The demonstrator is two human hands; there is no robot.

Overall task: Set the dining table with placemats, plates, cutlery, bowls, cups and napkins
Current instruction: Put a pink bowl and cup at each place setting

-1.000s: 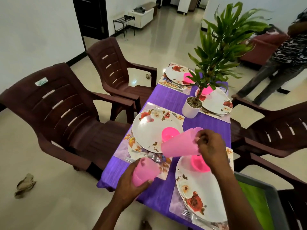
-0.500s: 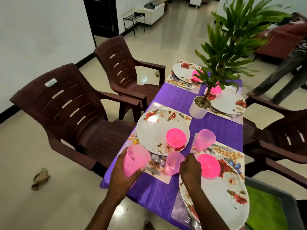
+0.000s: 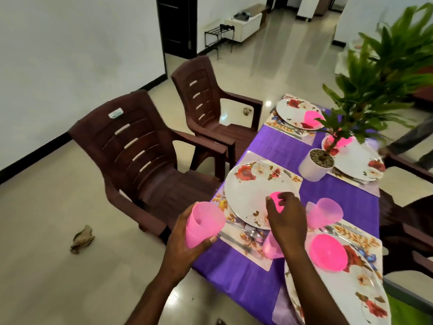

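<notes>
The left hand (image 3: pixel 187 240) had its grip wrapped around a pink cup (image 3: pixel 202 227), apparently a nested stack, held off the near left edge of the surface (image 3: pixel 234 270); the right hand (image 3: pixel 284 219) hovered over the near left setting with fingers loosely curled, and whether they touched the pink bowl (image 3: pixel 276 202) beneath them I could not tell. Just below that wrist a second cup (image 3: pixel 270 248) stood on the near left placemat (image 3: pixel 246 252), beside the spoon (image 3: pixel 254 234) and next to the floral plate (image 3: pixel 255 193). On the near right, another plate (image 3: pixel 346 289) carried its own bowl (image 3: pixel 328 253), with a cup (image 3: pixel 324 212) standing at its far left corner and cutlery alongside. So the two near settings appeared to have mat, plate, bowl, cutlery and cup. Past the potted plant (image 3: pixel 316 165), the far left plate (image 3: pixel 295 112) and far right plate (image 3: pixel 358 160) each held a pink bowl and showed cutlery at the edge, but no cups were visible there, so by my judgement the held cups were meant for them. No napkins showed anywhere, which likely left that step undone too.
</notes>
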